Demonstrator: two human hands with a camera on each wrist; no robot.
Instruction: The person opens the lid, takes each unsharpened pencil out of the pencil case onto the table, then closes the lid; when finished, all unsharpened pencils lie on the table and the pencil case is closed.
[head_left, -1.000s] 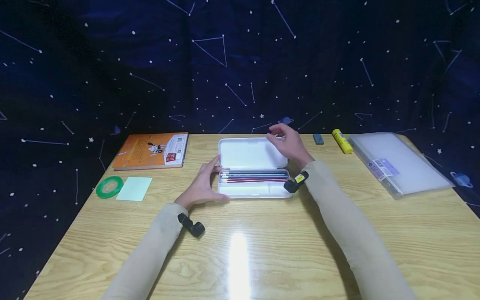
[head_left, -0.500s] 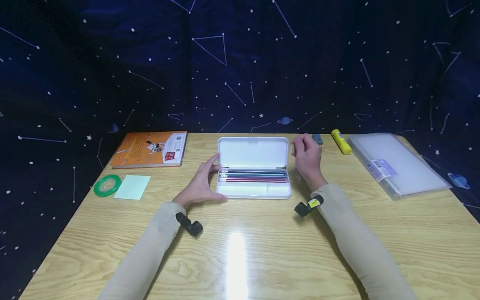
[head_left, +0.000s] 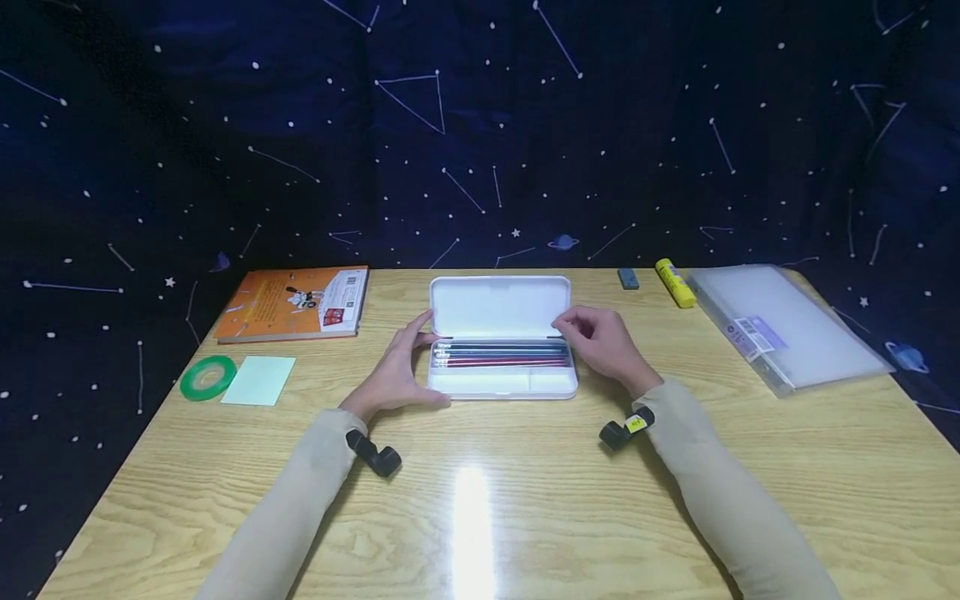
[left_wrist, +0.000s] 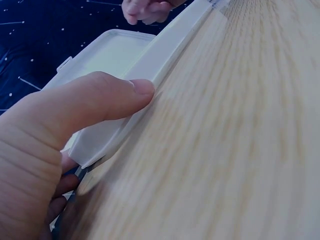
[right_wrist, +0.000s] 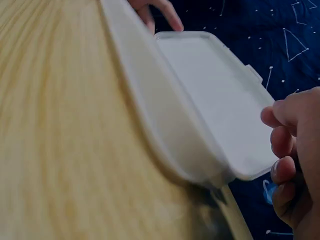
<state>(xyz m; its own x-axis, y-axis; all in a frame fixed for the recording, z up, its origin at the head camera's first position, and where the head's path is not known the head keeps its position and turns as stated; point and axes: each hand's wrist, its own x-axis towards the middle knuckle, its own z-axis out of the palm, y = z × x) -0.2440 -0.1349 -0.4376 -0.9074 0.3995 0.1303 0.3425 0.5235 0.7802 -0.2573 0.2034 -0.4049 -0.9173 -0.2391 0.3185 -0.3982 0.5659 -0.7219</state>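
Note:
A white pencil case (head_left: 480, 382) lies on the table with its lid (head_left: 498, 305) folded back. Several dark and red pencils (head_left: 498, 361) lie side by side in its rear compartment; the two front compartments look bare. My left hand (head_left: 396, 375) grips the case's left end, thumb along the front wall (left_wrist: 159, 66) and fingers behind the end. At the other end, my right hand (head_left: 606, 343) hovers by the lid's lower right corner. Its fingers (right_wrist: 282, 141) are loosely curled beside the lid edge, with nothing visible in them.
An orange book (head_left: 292, 305), green tape roll (head_left: 194, 387) and pale green sticky notes (head_left: 258, 381) lie on the left. On the right are a blue eraser (head_left: 627, 278), yellow glue stick (head_left: 675, 283) and translucent file case (head_left: 795, 325). A starry dark cloth (head_left: 480, 133) hangs behind.
My right hand left the lid's upper right corner, moved right towards the eraser, then came back left to the lid's lower right corner. My left hand keeps its place on the case.

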